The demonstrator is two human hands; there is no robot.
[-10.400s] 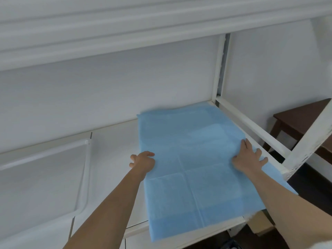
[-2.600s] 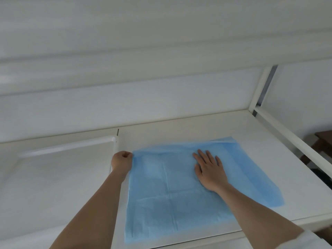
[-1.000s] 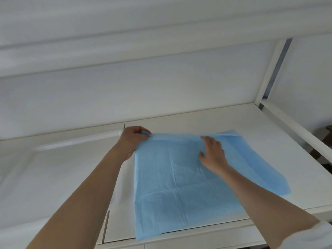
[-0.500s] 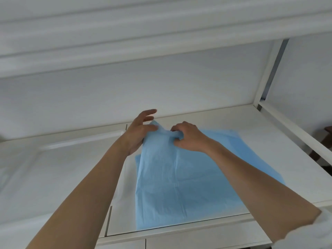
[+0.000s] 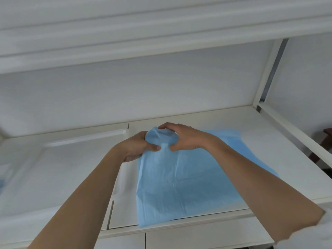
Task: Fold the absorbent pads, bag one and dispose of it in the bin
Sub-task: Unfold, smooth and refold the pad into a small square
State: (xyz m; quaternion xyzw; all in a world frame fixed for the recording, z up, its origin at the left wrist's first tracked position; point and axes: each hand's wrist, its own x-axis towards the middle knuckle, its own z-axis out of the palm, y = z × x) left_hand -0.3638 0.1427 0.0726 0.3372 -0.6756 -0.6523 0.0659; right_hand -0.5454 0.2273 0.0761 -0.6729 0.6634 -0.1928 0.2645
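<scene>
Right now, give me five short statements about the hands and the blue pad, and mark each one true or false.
1. Both hands grip the blue pad at its far edge. True.
2. The pad lies wholly flat on the white shelf. False: its far edge is bunched up and lifted between the hands.
3. The left hand rests open on the shelf, apart from the pad. False: it holds the pad's raised edge.
4. The right hand curls over the gathered top of the pad. True.
5. A bin stands on the shelf beside the pad. False: no bin is in view.
</scene>
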